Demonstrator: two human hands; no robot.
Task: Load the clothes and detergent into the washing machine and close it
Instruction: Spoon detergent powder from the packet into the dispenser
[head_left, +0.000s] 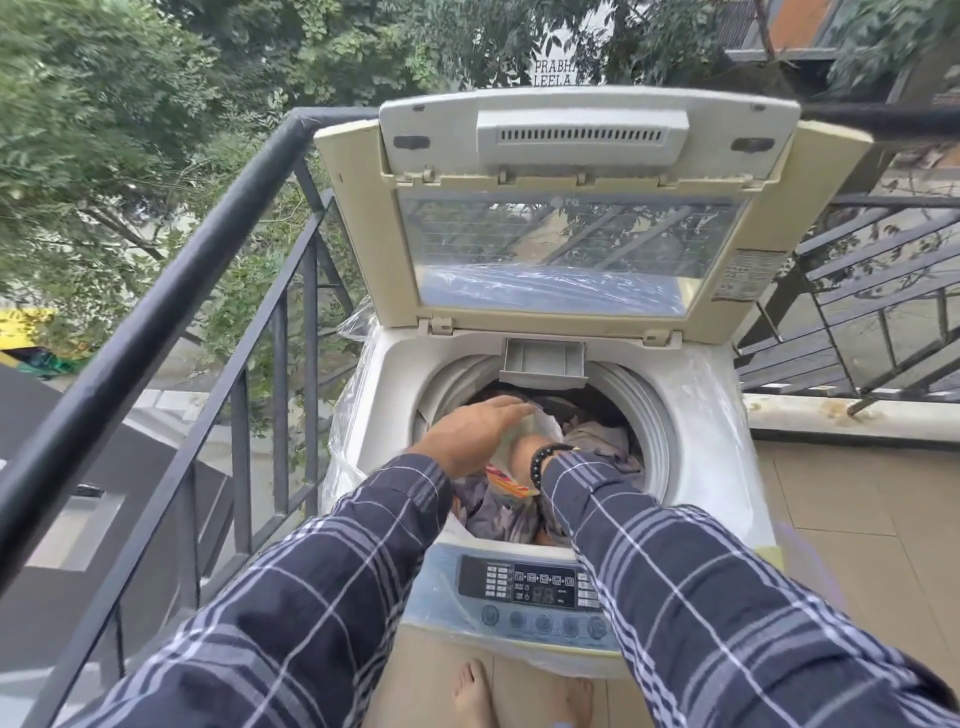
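Since the cream plastic lid (519, 319) stands raised, you steady the translucent detergent pouch (541, 427) above the dark clothes (498, 512) to pour: left hand (467, 431) laid flat on it, right hand (522, 448) mostly hidden, grip unclear.

Single head cam, wide-angle, edges bowed. Looks fwd and steeply down from standing height, close over the front of a top-load washing machine (696, 415). Control panel (540, 584) sits just below centre, drum rim (657, 410) mid-frame, raised lid (571, 249) in the upper middle. Left sleeve (311, 571) and right sleeve (701, 571) enter from the bottom corners, bare feet (472, 691) at the bottom edge. Railing (156, 312) runs diag. on the left, trees (104, 104) across the top.
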